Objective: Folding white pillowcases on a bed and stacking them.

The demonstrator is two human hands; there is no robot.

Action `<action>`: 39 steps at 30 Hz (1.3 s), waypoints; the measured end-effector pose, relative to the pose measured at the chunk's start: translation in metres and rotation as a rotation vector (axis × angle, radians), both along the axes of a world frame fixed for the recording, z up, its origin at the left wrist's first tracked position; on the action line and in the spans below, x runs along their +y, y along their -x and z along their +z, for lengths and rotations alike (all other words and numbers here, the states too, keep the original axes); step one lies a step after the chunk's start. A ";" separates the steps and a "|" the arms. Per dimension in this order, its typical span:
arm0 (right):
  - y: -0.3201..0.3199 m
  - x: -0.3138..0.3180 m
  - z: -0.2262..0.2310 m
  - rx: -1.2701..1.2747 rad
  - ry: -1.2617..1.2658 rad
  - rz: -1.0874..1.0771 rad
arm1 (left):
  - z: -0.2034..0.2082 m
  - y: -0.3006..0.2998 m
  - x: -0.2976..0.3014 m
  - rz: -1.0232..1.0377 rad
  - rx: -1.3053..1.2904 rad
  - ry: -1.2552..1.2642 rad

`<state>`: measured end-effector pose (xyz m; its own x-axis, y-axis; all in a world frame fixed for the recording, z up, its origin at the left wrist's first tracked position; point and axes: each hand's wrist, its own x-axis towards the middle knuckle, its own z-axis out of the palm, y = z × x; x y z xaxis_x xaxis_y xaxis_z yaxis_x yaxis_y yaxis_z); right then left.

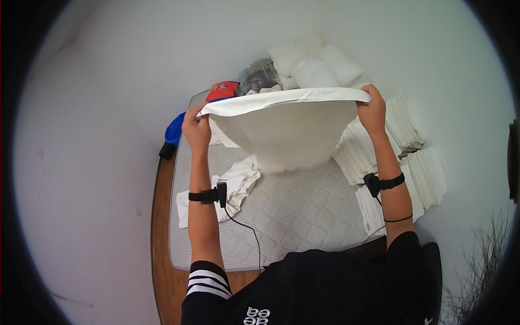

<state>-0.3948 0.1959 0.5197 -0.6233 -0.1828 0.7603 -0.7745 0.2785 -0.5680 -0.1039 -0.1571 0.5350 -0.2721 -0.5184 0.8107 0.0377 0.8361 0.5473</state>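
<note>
White cloth [287,127] hangs stretched above the bare mattress [303,216], its top edge pinched by the left hand [196,129] at 9 o'clock and the right hand [371,111] at 3 o'clock. Keeping that edge taut and level should fold it cleanly; folded stacks [403,157] lie right.

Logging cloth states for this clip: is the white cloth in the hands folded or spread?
Spread. The cloth is stretched by its top edge between the left hand and right hand, hanging open above the mattress.
</note>
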 end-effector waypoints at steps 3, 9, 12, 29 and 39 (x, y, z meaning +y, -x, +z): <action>-0.007 0.012 0.002 -0.031 -0.010 0.002 | 0.010 -0.019 0.011 0.044 -0.058 0.026; -0.015 0.040 -0.083 -0.256 -0.189 0.224 | -0.096 -0.051 0.008 -0.096 -0.296 -0.073; -0.018 0.056 -0.159 -0.347 -0.280 0.328 | -0.174 -0.067 0.016 -0.141 -0.472 -0.233; -0.198 0.268 -0.440 -1.397 -1.587 0.849 | -0.459 -0.290 0.246 -0.825 -1.814 -1.256; -0.097 0.183 -0.387 -0.942 -0.940 0.505 | -0.409 -0.198 0.131 -0.398 -0.925 -1.487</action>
<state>-0.2977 0.3787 0.1325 -0.5371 -0.7302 -0.4223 -0.3454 0.6471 -0.6797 0.0945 -0.0261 0.1261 -0.5981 -0.3934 -0.6982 -0.6297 -0.3083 0.7131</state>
